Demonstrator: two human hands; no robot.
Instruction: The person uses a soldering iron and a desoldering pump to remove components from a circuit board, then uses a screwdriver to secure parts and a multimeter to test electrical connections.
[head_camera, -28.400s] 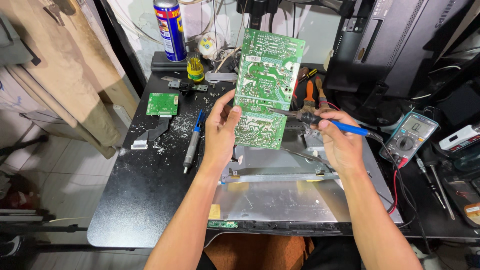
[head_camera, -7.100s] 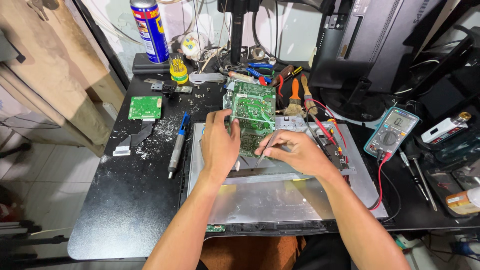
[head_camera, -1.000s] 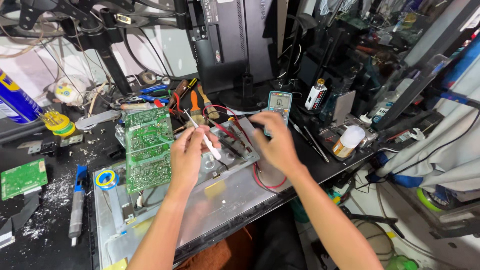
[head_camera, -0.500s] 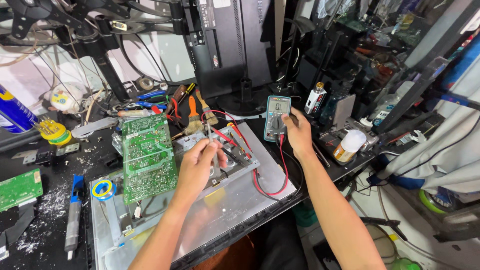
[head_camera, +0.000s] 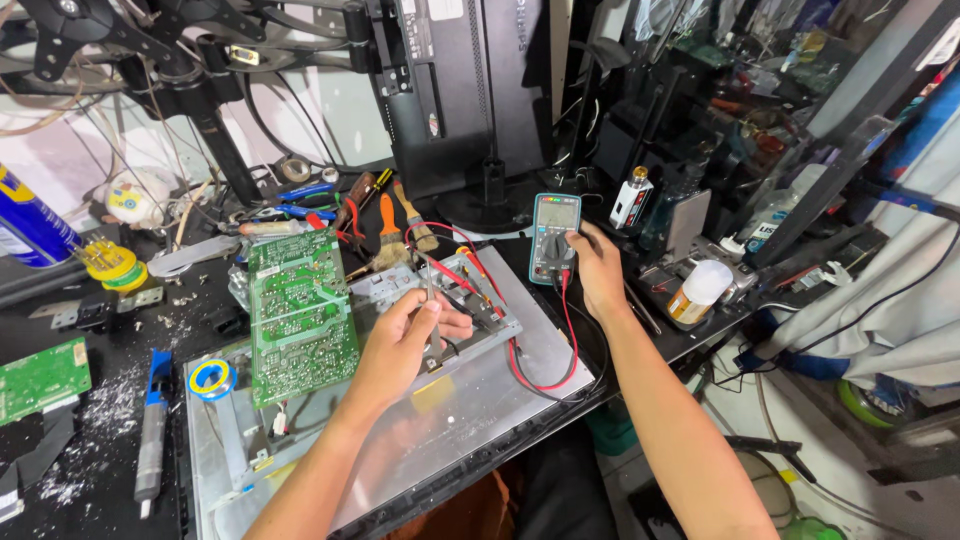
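Left hand (head_camera: 405, 335): closed around a thin metal-tipped probe (head_camera: 431, 290), which is held upright with its tip raised above the silver panel; the fingers are curled tight on the shaft.
Right hand (head_camera: 597, 272): laid on the lower face of the teal multimeter (head_camera: 555, 237) — the thumb and fingertips are pressed about the dial; whether the dial is pinched or merely touched cannot be told.
Multimeter: stood on the black bench just beyond the far right corner of the panel, screen end pointed away from the person.
Leads: red and black test leads (head_camera: 540, 370) are run from the meter's base, looped over the panel's right edge and carried back toward the left hand.
Panel: a flat silver metal back panel (head_camera: 470, 400) is laid across the near edge of the bench, under both forearms.
Green circuit board (head_camera: 300, 315): rested on the panel's left part, components up, just left of the left hand.
Solder reel (head_camera: 212, 378): a blue-and-yellow reel is seen beside the board's lower left corner.
Desoldering pump (head_camera: 152, 440): laid on the black bench — left of the panel, well apart from both hands.
Monitor (head_camera: 470, 90): stood on its round base behind the meter, back turned to the person.
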